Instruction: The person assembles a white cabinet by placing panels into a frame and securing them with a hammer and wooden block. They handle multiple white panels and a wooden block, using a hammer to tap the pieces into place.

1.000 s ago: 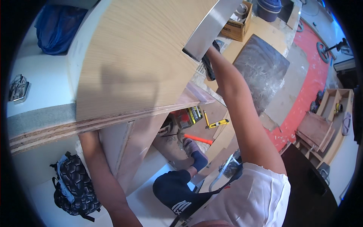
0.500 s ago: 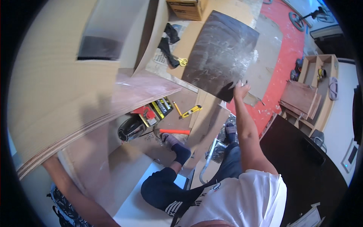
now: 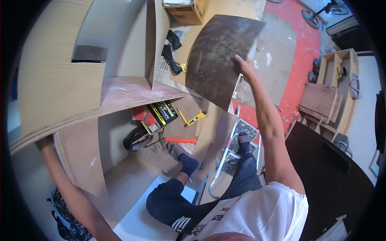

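Note:
My right hand (image 3: pixel 246 68) grips the right edge of a thin dark brown laminate sheet (image 3: pixel 219 56), thumb on the scuffed, dusty face. The sheet is bowed and raised at that edge. My left arm reaches up at the far left, and the left hand (image 3: pixel 44 145) goes behind the edge of a plywood shelf (image 3: pixel 136 91), its fingers hidden. Above that shelf stands a pale wood-grain panel (image 3: pixel 56 76) with a rectangular opening. Below it sit a black-and-yellow box (image 3: pixel 164 112), a red-capped can (image 3: pixel 149 119) and a black, rounded appliance (image 3: pixel 134 138).
A hammer (image 3: pixel 181 140), a yellow utility knife (image 3: pixel 196 119) and a pencil (image 3: pixel 182 115) lie near my foot. A metal step frame (image 3: pixel 219 168) stands by my other foot. Scissors (image 3: pixel 183 67), black cloth (image 3: pixel 171 56) and a cardboard box (image 3: pixel 187 14) lie beyond. A wooden drawer frame (image 3: pixel 350 84) stands right.
My right hand has moved up and slightly left onto the sheet's right edge. The sheet has lifted and bowed there. The view has shifted a little.

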`<action>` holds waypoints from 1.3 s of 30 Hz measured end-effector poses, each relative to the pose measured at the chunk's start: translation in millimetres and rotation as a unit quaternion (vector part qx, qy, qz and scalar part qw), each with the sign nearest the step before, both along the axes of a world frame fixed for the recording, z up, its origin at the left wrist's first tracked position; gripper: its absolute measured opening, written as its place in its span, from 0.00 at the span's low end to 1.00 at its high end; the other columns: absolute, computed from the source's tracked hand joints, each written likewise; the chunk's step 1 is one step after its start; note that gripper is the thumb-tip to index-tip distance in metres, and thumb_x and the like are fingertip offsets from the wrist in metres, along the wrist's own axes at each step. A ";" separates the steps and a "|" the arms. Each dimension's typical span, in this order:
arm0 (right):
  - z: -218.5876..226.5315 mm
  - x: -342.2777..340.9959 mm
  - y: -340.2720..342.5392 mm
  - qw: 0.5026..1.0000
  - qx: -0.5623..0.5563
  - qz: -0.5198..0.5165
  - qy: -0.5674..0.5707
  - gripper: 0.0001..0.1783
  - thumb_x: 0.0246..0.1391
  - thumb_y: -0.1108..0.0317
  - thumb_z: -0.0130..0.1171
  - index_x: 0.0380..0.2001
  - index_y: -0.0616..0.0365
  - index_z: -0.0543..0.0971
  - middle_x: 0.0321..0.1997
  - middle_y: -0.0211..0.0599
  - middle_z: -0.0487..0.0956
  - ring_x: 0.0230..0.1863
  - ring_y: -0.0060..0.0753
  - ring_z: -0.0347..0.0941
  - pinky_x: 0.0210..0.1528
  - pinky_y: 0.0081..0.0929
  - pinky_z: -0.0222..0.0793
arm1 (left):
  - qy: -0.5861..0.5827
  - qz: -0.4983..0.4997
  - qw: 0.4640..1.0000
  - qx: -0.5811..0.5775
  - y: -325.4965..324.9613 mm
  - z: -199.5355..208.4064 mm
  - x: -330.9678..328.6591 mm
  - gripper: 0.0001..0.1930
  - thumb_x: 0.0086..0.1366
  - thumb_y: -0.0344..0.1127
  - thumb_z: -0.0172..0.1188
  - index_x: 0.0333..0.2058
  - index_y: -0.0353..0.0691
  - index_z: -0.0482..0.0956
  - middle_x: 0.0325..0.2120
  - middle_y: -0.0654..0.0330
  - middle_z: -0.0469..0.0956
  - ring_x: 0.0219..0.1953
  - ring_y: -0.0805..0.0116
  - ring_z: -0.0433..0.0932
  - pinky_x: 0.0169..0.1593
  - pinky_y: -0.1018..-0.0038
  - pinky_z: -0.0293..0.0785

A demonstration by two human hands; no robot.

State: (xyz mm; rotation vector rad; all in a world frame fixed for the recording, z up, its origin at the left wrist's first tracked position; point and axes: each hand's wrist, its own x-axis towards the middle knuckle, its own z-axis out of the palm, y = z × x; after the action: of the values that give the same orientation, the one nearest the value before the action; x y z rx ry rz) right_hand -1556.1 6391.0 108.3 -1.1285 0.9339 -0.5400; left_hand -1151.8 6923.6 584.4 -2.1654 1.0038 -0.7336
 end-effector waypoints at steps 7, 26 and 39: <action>257.3 -46.2 104.1 0.899 -0.421 -0.018 0.121 0.23 0.50 0.72 0.50 0.51 0.61 0.68 0.33 0.53 0.74 0.35 0.56 0.71 0.37 0.40 0.68 | -0.034 0.024 0.988 -0.150 -38.1 8.2 -54.1 0.18 0.62 0.39 0.53 0.46 0.32 0.72 0.45 0.50 0.74 0.47 0.59 0.72 0.50 0.66 0.69; 315.4 -273.9 209.7 0.746 -0.643 0.175 0.003 0.31 0.44 0.75 0.51 0.56 0.49 0.66 0.58 0.42 0.62 0.59 0.45 0.58 0.60 0.51 0.50 | 0.680 0.001 0.266 -0.684 -253.2 -100.0 -543.6 0.21 0.64 0.31 0.54 0.53 0.32 0.63 0.50 0.57 0.67 0.49 0.69 0.68 0.52 0.74 0.65; 220.3 -444.6 228.4 0.964 -0.112 -0.148 0.193 0.23 0.47 0.68 0.60 0.46 0.67 0.70 0.43 0.47 0.72 0.44 0.40 0.70 0.49 0.35 0.64 | 0.585 -0.005 0.225 -0.779 -254.3 -101.0 -550.3 0.23 0.64 0.34 0.53 0.55 0.31 0.61 0.53 0.54 0.66 0.53 0.63 0.67 0.56 0.69 0.64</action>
State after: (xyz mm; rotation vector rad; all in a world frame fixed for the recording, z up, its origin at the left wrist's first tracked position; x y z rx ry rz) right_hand -2000.8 6619.5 328.6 -1.3332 1.4218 -0.6955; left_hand -1702.1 6669.4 483.4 -4.8549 0.4739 0.9842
